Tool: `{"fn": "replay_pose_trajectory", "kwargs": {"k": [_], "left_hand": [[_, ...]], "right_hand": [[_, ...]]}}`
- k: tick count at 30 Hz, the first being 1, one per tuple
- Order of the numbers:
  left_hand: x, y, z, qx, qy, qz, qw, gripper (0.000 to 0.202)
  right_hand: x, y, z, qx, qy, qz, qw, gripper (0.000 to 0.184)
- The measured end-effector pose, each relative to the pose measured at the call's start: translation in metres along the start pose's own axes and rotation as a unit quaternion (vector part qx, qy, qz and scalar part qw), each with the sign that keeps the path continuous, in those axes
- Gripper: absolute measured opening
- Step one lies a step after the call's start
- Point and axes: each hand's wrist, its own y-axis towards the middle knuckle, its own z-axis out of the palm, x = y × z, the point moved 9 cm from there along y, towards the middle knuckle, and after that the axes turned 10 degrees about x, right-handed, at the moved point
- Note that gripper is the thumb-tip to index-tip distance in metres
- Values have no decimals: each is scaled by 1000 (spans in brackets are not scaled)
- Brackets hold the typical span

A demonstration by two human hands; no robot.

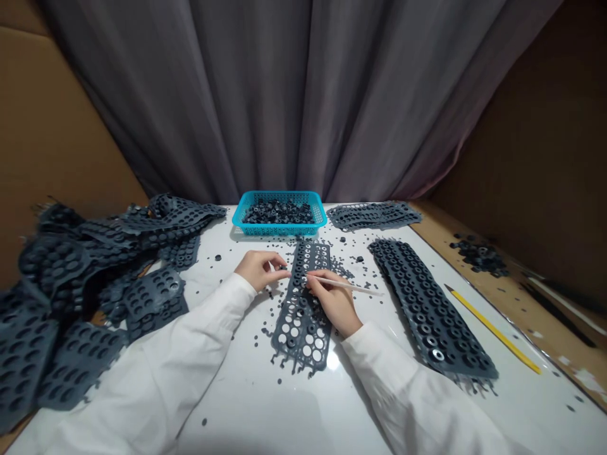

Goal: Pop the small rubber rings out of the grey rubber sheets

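Flat on the white table lies a dark grey rubber sheet (317, 316) with rows of round holes, some still filled with black rings and others showing white. My left hand (260, 268) is at its left edge, thumb and fingers closed around a small black rubber piece (283, 268), mostly hidden by the fingers. My right hand (334, 300) rests over the sheet's right side, closed on a thin whitish stick (351, 285) that points left to the holes; its exact kind cannot be made out.
Behind the sheet stands a blue basket (238, 218) of small black pieces. Piled moulded rubber sheets (95, 253) fill the left. At right lie a full sheet (431, 309), a yellow tool (493, 328) and a heap of black pieces (480, 254). Another stack of sheets (374, 215) lies back right.
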Motion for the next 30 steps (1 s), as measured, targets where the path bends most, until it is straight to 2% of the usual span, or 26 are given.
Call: {"fn": "replay_pose_trajectory", "kwargs": {"k": [2,5,8,10,14,18,21,25,27,30], "left_hand": [[12,-1,15,11,-134,-68,989,40],[26,-6,52,60,-327,-157,930,52],[24,-12,77,94,-439,-195,872,54],[20,-16,85,108,-468,-203,853,52],[16,-19,91,115,-478,-206,846,49],[18,-19,94,113,-484,-206,843,50],[18,-19,93,104,-490,-205,841,46],[16,-17,87,77,-490,-192,847,46],[17,-16,86,72,-486,-189,850,49],[18,-17,89,87,-465,-190,860,54]], "right_hand": [[2,-1,-2,-5,11,-9,1000,28],[10,-4,-5,-11,67,-36,997,35],[22,-10,-1,4,116,-74,991,40],[29,-14,3,12,136,-100,986,36],[27,-13,2,-10,200,-96,975,19],[16,-8,-7,-51,246,-51,967,18],[13,-7,-9,-56,263,-32,963,15],[17,-10,-13,-74,208,-23,975,11],[27,-13,-15,-77,151,-50,984,13],[39,-14,-10,-47,69,-89,993,16]]}}
